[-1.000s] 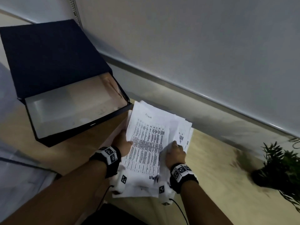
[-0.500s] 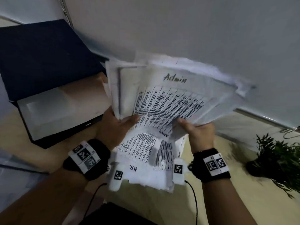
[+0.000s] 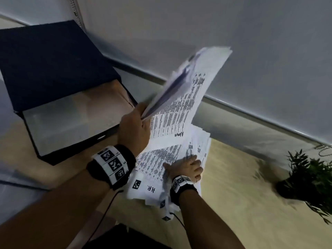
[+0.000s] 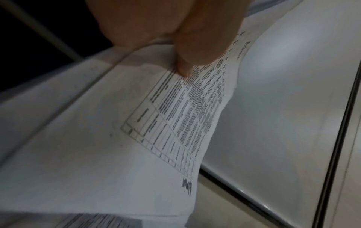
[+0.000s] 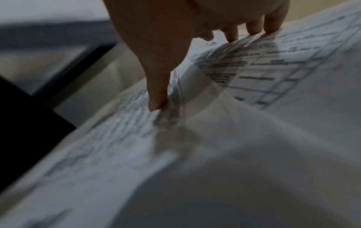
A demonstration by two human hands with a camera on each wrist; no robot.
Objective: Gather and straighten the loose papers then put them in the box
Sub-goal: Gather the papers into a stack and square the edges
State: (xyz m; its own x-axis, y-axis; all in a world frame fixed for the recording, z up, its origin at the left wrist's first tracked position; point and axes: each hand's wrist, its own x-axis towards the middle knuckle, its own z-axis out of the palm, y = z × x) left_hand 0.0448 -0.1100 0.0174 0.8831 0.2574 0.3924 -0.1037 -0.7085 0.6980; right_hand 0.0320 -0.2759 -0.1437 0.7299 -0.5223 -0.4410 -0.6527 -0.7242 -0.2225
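I count one open box (image 3: 59, 97) on my desk (image 3: 242, 186), one potted plant (image 3: 312, 178), and two lots of papers: one raised sheaf (image 3: 181, 103) and one loose heap (image 3: 161, 159), whose sheets I cannot count. Two hands, two wristbands.

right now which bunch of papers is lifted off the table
The bunch with "Admin" handwritten, gripped by the left hand; the "H.R." pile lies flat under the right hand.

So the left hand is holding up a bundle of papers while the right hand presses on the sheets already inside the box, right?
Not quite: the head view shows the right hand pressing sheets lying on the table, beside the box. The left hand does hold up a bundle of papers.
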